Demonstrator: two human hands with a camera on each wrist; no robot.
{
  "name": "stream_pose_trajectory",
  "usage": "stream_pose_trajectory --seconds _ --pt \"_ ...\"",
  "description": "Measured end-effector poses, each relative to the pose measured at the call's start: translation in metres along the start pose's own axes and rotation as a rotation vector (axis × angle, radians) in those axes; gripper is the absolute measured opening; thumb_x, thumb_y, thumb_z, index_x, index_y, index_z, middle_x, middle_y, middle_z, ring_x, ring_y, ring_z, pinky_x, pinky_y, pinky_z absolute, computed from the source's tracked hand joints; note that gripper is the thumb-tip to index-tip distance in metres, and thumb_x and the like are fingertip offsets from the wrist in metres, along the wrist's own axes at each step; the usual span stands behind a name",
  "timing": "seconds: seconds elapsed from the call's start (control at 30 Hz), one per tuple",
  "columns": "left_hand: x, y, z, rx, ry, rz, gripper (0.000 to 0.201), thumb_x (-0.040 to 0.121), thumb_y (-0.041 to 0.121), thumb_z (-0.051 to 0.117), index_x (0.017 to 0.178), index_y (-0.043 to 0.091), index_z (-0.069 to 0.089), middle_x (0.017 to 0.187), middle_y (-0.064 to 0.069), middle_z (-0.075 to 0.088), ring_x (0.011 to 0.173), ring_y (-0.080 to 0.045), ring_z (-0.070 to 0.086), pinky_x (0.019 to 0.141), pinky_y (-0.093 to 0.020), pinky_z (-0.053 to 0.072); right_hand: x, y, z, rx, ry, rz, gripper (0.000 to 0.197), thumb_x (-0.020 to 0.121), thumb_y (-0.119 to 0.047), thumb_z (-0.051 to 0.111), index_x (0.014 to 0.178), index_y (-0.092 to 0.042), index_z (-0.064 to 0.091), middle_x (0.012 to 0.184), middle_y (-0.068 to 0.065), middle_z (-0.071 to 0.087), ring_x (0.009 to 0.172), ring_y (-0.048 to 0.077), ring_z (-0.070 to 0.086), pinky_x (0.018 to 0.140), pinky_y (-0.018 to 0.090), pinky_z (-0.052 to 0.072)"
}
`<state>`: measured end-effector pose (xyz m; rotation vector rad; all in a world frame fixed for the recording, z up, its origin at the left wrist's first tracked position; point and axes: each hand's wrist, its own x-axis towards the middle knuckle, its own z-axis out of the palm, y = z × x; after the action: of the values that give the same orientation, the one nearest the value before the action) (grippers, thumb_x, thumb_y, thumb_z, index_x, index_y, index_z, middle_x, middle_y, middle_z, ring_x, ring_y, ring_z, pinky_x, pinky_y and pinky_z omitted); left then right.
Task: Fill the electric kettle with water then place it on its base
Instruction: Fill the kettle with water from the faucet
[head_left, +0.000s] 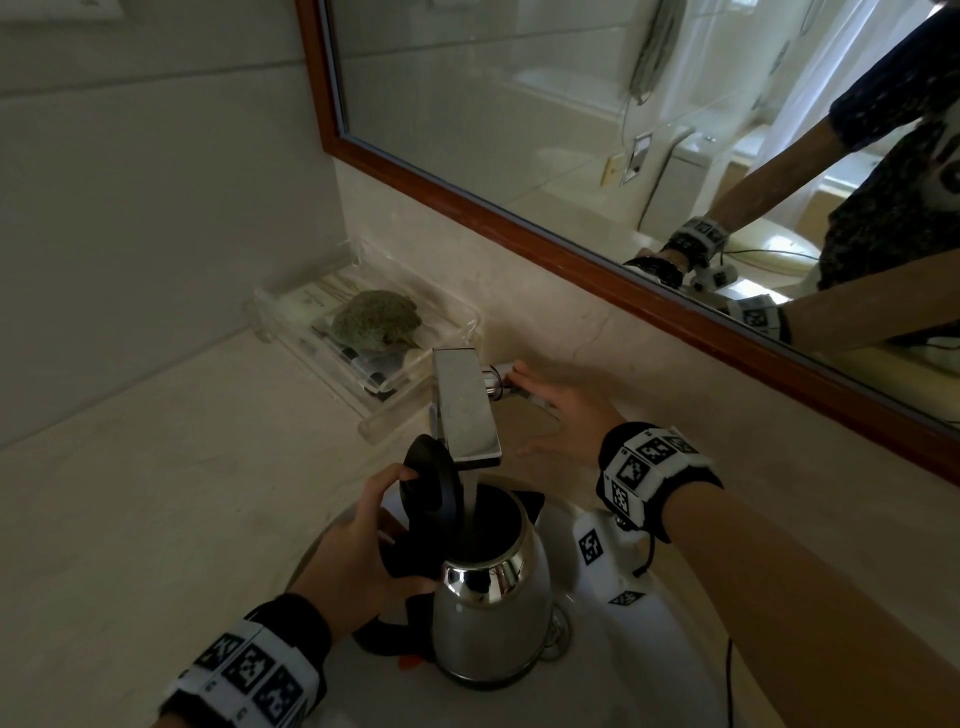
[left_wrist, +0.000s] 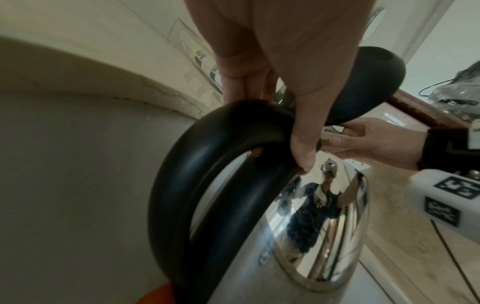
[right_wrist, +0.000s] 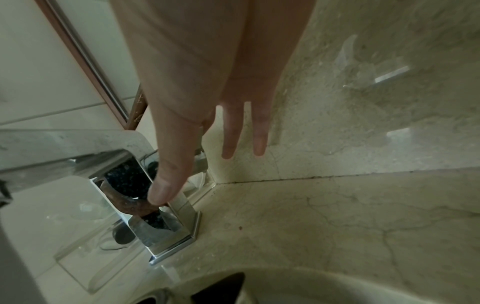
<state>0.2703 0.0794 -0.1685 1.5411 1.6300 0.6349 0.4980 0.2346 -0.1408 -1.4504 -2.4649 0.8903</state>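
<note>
A steel electric kettle (head_left: 488, 613) stands upright in the white sink (head_left: 660, 654), its black lid (head_left: 431, 483) flipped open. Water runs from the square chrome faucet (head_left: 465, 410) into the kettle's mouth. My left hand (head_left: 384, 525) grips the black handle (left_wrist: 207, 164), thumb (left_wrist: 303, 156) pressed by the steel body (left_wrist: 324, 226). My right hand (head_left: 545, 405) reaches behind the faucet with fingers (right_wrist: 257, 133) straight, near the lever (head_left: 498, 376); its thumb (right_wrist: 166, 185) lies over the faucet body (right_wrist: 176, 218). The kettle's base is not in view.
A clear acrylic tray (head_left: 441, 312) holding a green lump and small packets sits on the marble counter (head_left: 156, 493) left of the faucet. A wood-framed mirror (head_left: 571, 249) runs along the back wall. The sink drain (head_left: 558, 629) lies right of the kettle.
</note>
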Motion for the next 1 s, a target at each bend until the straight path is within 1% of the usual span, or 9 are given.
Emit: stream_pose_trajectory --seconds 0.13,0.27,0.4,0.5,0.57,0.67,0.73,0.83,1.0 --pt "0.0004 -0.0006 0.0002 0.006 -0.002 0.013 0.105 0.058 0.022 0.084 0.132 0.038 0.011 0.089 0.012 0.056 0.089 -0.014 0.061 0.082 -0.026 0.050 0.0007 0.0002 0.0000 0.013 -0.018 0.012 0.094 0.072 -0.022 0.078 0.147 -0.025 0.022 0.157 -0.010 0.015 0.143 0.010 0.022 0.118 0.030 0.024" --pt "0.0009 -0.0028 0.0014 -0.010 0.003 0.008 0.104 0.057 0.023 0.085 0.127 0.044 0.012 0.090 0.014 0.056 0.085 -0.009 0.060 0.075 -0.017 0.047 0.0014 0.0023 0.0013 0.030 0.000 0.007 0.094 0.071 -0.022 0.079 0.146 -0.025 0.023 0.157 -0.010 0.017 0.143 0.010 0.023 0.117 0.028 0.025" --pt "0.0017 -0.0033 0.0014 -0.015 0.002 0.013 0.103 0.057 0.021 0.085 0.126 0.043 0.011 0.088 0.015 0.057 0.083 -0.007 0.060 0.072 -0.014 0.046 0.0014 0.0036 0.0017 0.025 0.015 -0.001 0.092 0.072 -0.020 0.078 0.146 -0.025 0.024 0.156 -0.010 0.017 0.142 0.008 0.023 0.112 0.018 0.021" --pt "0.0017 -0.0038 0.0011 -0.008 -0.002 0.017 0.103 0.057 0.022 0.085 0.120 0.049 0.009 0.088 0.018 0.055 0.079 -0.002 0.059 0.069 -0.010 0.044 0.0021 0.0033 0.0014 0.012 -0.003 0.000 0.091 0.074 -0.020 0.077 0.146 -0.026 0.022 0.157 -0.011 0.016 0.142 0.010 0.024 0.115 0.022 0.023" --pt "0.0016 -0.0036 0.0009 -0.004 -0.004 0.011 0.104 0.057 0.023 0.085 0.123 0.048 0.008 0.089 0.020 0.054 0.079 0.000 0.057 0.068 -0.008 0.043 0.0023 0.0034 0.0014 0.006 -0.010 0.004 0.091 0.074 -0.021 0.077 0.146 -0.026 0.022 0.157 -0.011 0.015 0.142 0.010 0.025 0.115 0.023 0.024" --pt "0.0016 -0.0030 0.0008 -0.001 0.001 0.006 0.105 0.057 0.022 0.085 0.129 0.041 0.010 0.089 0.018 0.053 0.083 -0.004 0.057 0.070 -0.009 0.043 0.0024 0.0043 0.0024 0.025 -0.003 0.007 0.091 0.074 -0.021 0.077 0.146 -0.026 0.022 0.157 -0.011 0.016 0.142 0.009 0.023 0.114 0.022 0.023" --pt "0.0014 -0.0023 0.0008 -0.001 0.004 0.008 0.105 0.057 0.021 0.085 0.129 0.040 0.011 0.088 0.015 0.055 0.086 -0.007 0.058 0.071 -0.011 0.044 0.0026 0.0048 0.0029 0.032 0.001 0.010 0.090 0.075 -0.020 0.077 0.146 -0.026 0.023 0.157 -0.011 0.016 0.142 0.009 0.024 0.115 0.023 0.023" --pt "0.0011 -0.0017 0.0000 -0.006 0.005 0.011 0.104 0.057 0.020 0.085 0.126 0.043 0.011 0.090 0.013 0.056 0.090 -0.011 0.059 0.078 -0.019 0.047 0.0033 0.0055 0.0036 0.025 0.007 0.013 0.088 0.076 -0.016 0.076 0.146 -0.028 0.023 0.156 -0.012 0.016 0.142 0.010 0.025 0.117 0.028 0.026" --pt "0.0011 -0.0012 0.0004 0.002 0.000 0.015 0.107 0.057 0.021 0.085 0.133 0.034 0.011 0.094 0.011 0.055 0.096 -0.015 0.060 0.083 -0.023 0.049 0.0033 0.0057 0.0038 0.032 0.004 0.020 0.089 0.075 -0.015 0.076 0.146 -0.029 0.023 0.156 -0.014 0.016 0.141 0.011 0.027 0.116 0.028 0.026"
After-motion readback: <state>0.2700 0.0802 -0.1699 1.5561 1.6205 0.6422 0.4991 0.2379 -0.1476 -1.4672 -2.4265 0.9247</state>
